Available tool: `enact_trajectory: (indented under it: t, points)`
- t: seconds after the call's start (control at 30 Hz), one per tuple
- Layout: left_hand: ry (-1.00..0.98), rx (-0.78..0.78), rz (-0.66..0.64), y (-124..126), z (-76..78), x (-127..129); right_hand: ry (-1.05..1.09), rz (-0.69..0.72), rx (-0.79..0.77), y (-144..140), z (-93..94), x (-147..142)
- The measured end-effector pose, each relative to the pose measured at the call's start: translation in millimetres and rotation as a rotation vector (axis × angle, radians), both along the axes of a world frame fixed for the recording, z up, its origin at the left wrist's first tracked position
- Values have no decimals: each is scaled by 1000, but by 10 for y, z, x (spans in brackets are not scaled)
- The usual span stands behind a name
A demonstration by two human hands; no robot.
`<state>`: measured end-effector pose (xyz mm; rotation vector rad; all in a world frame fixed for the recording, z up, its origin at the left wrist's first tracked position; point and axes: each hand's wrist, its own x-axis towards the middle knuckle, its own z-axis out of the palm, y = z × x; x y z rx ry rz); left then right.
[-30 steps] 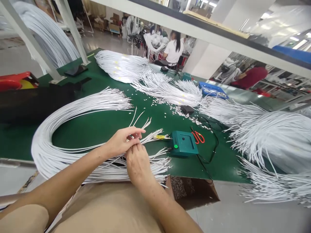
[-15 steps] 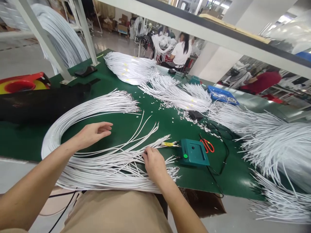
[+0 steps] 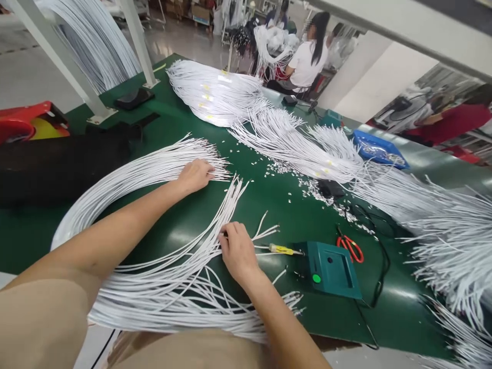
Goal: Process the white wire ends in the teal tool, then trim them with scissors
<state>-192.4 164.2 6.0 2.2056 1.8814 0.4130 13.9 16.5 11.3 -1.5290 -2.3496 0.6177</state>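
A large bundle of white wires (image 3: 126, 169) curves in a U across the green table, its upper ends pointing right. At those ends lies my left hand (image 3: 195, 175), fingers bent together on the wires. My right hand (image 3: 239, 252) is closed over a clump of white wires (image 3: 213, 238) from the lower arm of the U, their tips fanned upward. Its thumb and curled fingers press on them, though the exact grip is partly hidden. Right of this hand stands a teal device (image 3: 332, 269) with a yellow-labelled probe (image 3: 282, 249) pointing toward the wires.
Red-handled scissors (image 3: 350, 248) lie behind the device, with black cables nearby. Small silvery scraps (image 3: 307, 187) are scattered mid-table. More white wire bundles (image 3: 223, 97) line the back and right. A blue tray (image 3: 378, 148) and metal posts (image 3: 140, 43) stand behind; people sit beyond.
My left hand has moved right and away from me to the upper wire ends, its fingers closing. My right hand has swung a clump of lower wires upward. The view has shifted.
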Motion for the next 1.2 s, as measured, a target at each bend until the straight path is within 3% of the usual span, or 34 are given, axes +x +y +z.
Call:
enact_trajectory:
  t: [0.2,0.33,0.63,0.8,1.03,1.2]
  points:
    - [14,-6,-165,-11,-70,-59,58,-66,53,-347,-78,311]
    - [-33,33,-227,-89,-101,-90,55,-68,90,-398,-158,332]
    - [-47,1,-200,-56,-81,-26,62,-73,113,-337,-236,285]
    - [-30,-22,-209,-105,-101,44,131,-5,83,-306,-253,301]
    - [94,13,-147,-54,-93,64,111,148,35,20,-181,200]
    - [15,24,-156,-11,9,-21,117,185,62,180,-193,92]
